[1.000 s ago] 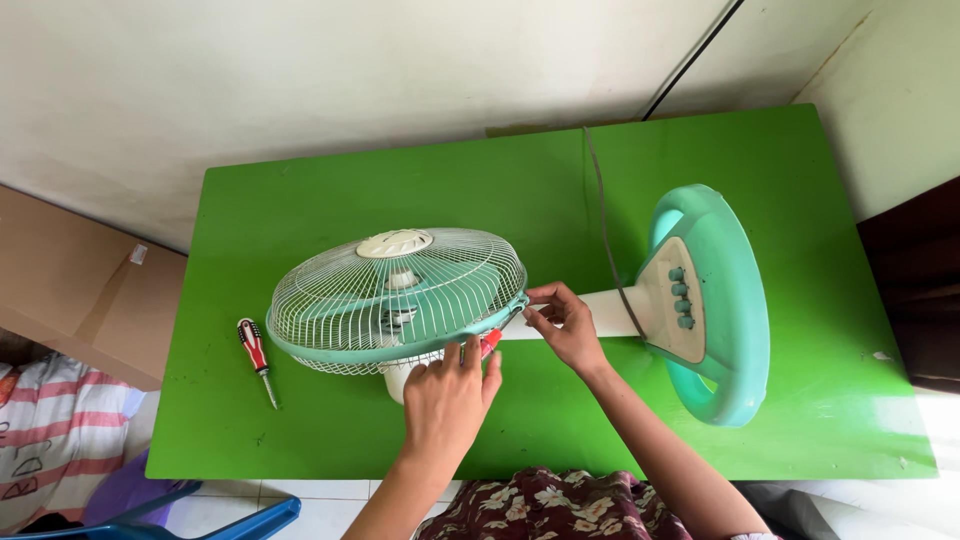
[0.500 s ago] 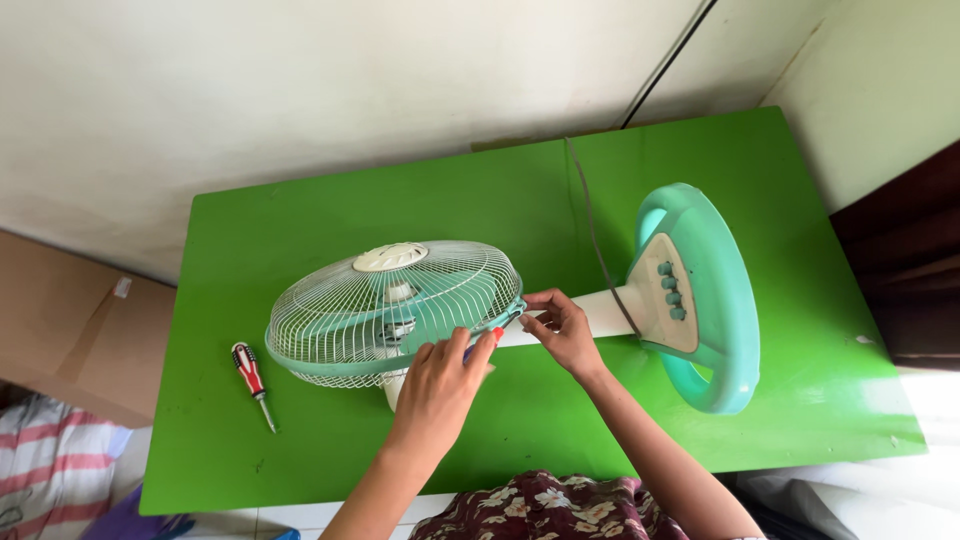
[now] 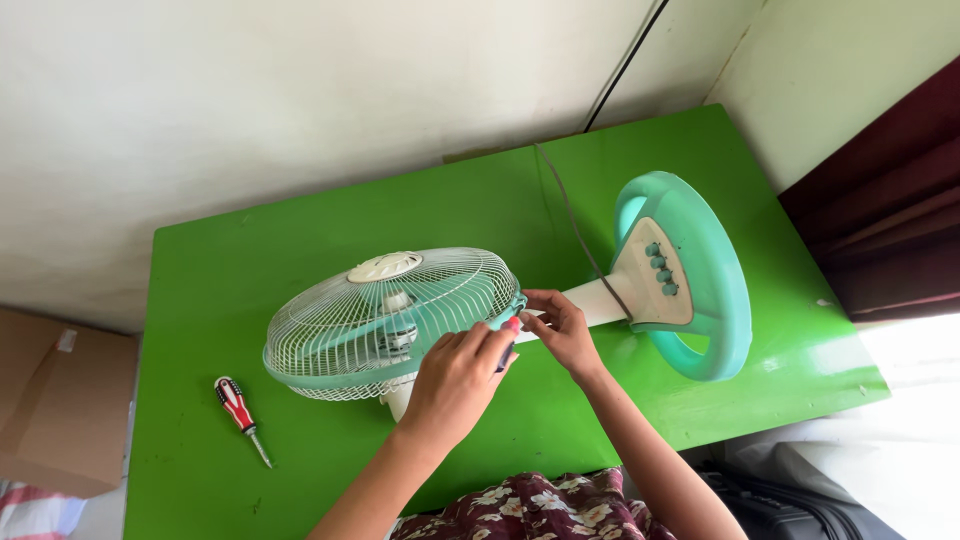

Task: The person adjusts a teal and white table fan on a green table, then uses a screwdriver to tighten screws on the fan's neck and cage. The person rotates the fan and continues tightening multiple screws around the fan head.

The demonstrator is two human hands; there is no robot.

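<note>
here, both hands met at the fan's guard rim

a table fan (image 3: 400,320) lay on its side across the green table (image 3: 250,260), its mint base (image 3: 690,275) tipped up at three o'clock, likely so the wire guard (image 3: 380,305) faced the person. the left hand (image 3: 455,380) came in from six o'clock, wrist bent, fingers curled around what looked like a red-and-dark tool handle pressed to the guard's rim. the right hand (image 3: 560,330) reached from five o'clock, fingertips pinched narrow on the rim clip, seemingly steadying it. a red screwdriver (image 3: 240,415) rested well apart at nine o'clock. a dark cord (image 3: 570,220) ran toward twelve o'clock.
</note>
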